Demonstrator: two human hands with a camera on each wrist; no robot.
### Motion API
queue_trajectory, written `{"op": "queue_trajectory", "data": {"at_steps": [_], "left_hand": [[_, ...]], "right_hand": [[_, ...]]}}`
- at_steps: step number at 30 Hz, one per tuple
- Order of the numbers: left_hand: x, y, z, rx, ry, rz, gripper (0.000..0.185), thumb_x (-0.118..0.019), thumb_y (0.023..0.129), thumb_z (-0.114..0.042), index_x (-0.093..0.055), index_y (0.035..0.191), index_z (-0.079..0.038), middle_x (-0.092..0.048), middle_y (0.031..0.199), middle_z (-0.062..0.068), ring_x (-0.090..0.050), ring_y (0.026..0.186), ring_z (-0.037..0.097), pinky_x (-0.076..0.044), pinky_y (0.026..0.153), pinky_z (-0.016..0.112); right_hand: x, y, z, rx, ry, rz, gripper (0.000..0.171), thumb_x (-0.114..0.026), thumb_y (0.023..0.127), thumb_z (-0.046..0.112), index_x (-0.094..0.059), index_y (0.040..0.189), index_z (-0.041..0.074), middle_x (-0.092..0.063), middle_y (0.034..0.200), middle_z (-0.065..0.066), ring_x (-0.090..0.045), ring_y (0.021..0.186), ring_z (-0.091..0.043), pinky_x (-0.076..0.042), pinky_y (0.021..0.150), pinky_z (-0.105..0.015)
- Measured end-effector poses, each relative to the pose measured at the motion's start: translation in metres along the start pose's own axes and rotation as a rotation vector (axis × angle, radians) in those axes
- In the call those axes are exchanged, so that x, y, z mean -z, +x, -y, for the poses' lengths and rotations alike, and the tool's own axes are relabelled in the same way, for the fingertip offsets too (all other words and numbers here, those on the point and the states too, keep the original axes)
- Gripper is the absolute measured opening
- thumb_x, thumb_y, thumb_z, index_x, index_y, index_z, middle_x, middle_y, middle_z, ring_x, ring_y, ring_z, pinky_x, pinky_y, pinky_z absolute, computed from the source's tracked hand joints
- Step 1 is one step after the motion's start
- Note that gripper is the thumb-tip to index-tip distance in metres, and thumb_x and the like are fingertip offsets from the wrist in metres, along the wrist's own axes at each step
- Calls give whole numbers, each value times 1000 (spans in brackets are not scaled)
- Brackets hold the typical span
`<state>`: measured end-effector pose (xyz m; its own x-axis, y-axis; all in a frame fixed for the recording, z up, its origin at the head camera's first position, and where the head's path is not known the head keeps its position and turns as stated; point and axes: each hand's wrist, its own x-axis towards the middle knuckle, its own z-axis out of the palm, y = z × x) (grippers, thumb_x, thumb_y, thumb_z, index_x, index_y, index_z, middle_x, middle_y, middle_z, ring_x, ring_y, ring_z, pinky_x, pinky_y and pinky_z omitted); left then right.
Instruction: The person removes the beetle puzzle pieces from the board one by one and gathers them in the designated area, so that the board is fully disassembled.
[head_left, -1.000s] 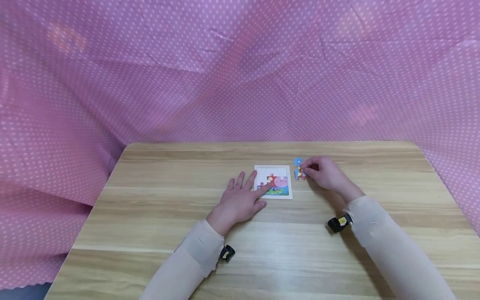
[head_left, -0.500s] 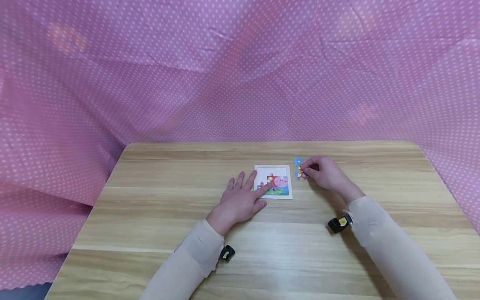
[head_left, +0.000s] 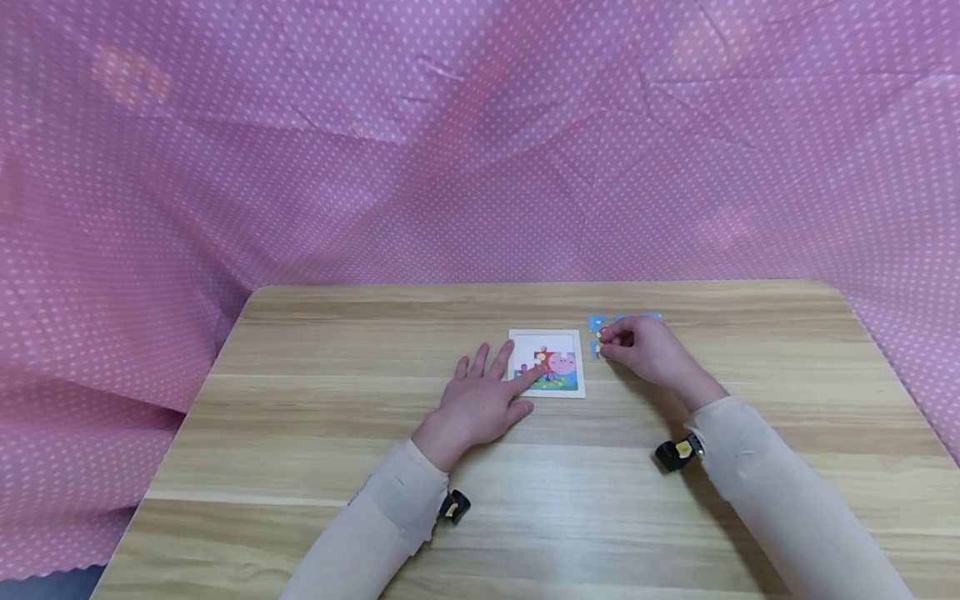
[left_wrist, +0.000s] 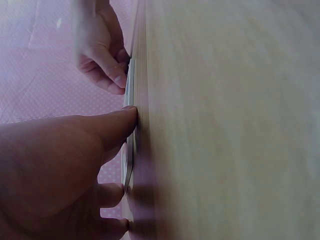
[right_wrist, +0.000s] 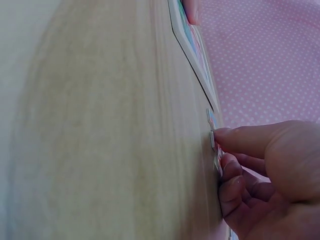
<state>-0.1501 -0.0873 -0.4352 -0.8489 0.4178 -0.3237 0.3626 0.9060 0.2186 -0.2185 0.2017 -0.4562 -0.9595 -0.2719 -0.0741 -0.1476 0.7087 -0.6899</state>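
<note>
My left hand (head_left: pixel 476 404) lies flat with fingers spread, its index finger resting on a small square jigsaw puzzle (head_left: pixel 561 363) set in a white tray (head_left: pixel 581 379). The assembled part, a pink pig in red over green, fills the lower right; the upper left is bare white. Right of the tray, my right hand (head_left: pixel 651 350) pinches a puzzle piece (right_wrist: pixel 212 140) between thumb and curled fingers, low at the tabletop; the fingers cover most of it. A blue piece (head_left: pixel 596 322) lies just left of these fingertips.
More blue pieces (head_left: pixel 652 317) show behind the right hand, partly hidden by it. The wooden table (head_left: pixel 337 417) ends at a pink dotted cloth (head_left: pixel 480 167) at the back. A small black camera (head_left: pixel 675 454) hangs at the right wrist.
My right fingers have shifted slightly left and now cover the red part of the near piece. Blue pieces have come into sight behind that hand. The left hand stays still.
</note>
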Motion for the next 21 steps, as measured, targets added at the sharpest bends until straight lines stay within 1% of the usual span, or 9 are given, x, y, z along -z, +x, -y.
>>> {"op": "queue_trajectory", "data": {"at_steps": [7, 10, 17, 21], "left_hand": [[1, 0, 1, 0, 5, 1, 58, -46, 113, -52, -29, 169, -49, -9, 184, 10, -11, 168, 47, -16, 134, 67], [1, 1, 1, 3, 9, 2, 58, -47, 113, -52, -29, 169, -49, -10, 184, 10, -12, 168, 46, -16, 134, 66], [2, 1, 0, 6, 5, 6, 59, -47, 113, -52, -28, 169, -50, -9, 184, 10, -11, 168, 46, -15, 134, 67], [3, 2, 0, 7, 3, 5, 58, -47, 113, -53, -29, 168, -50, -10, 184, 10, -11, 168, 46, -16, 134, 66]], "right_hand": [[0, 0, 2, -24, -10, 21, 14, -75, 101, 11, -78, 110, 2, -75, 99, -10, -64, 90, -20, -52, 80, -29], [1, -1, 2, -23, -15, 33, 12, -74, 101, 10, -79, 110, 3, -75, 100, -10, -64, 91, -21, -52, 81, -31], [1, -1, 3, 1, -17, 38, 8, -74, 102, 10, -79, 104, 4, -75, 102, -12, -63, 91, -21, -49, 78, -27], [1, -1, 3, 11, -17, 37, 7, -74, 101, 9, -79, 103, 4, -75, 105, -13, -62, 92, -20, -50, 79, -28]]}}
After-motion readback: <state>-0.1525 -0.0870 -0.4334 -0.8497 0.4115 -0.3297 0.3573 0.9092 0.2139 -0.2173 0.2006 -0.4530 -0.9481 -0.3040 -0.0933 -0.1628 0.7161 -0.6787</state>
